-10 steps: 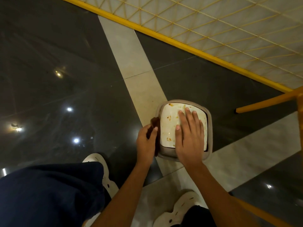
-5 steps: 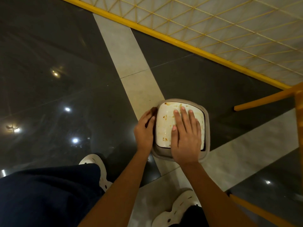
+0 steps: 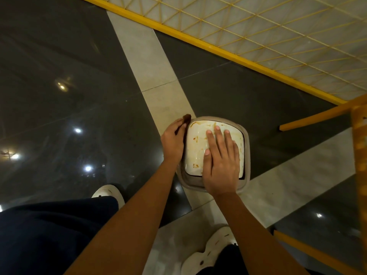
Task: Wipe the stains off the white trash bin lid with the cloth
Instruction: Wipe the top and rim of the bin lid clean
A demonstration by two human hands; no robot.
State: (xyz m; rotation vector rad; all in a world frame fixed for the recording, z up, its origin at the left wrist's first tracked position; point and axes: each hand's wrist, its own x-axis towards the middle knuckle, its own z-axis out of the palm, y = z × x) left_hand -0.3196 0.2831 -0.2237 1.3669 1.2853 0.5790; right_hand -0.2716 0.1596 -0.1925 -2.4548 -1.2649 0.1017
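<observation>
The right hand (image 3: 221, 161) lies flat on the white lid (image 3: 195, 149), fingers straight and close together, steadying the bin (image 3: 246, 155) on the floor (image 3: 79, 76). At the lid's left edge the left hand (image 3: 172, 140) curls its fingers round the dark cloth (image 3: 186, 118), whose tip pokes out by the far-left corner. Orange-brown stains show across the lid, so wiping seems barely begun, and the next move calls for bringing the cloth onto them and rubbing while the right hand holds firm. No brand or writing is readable.
</observation>
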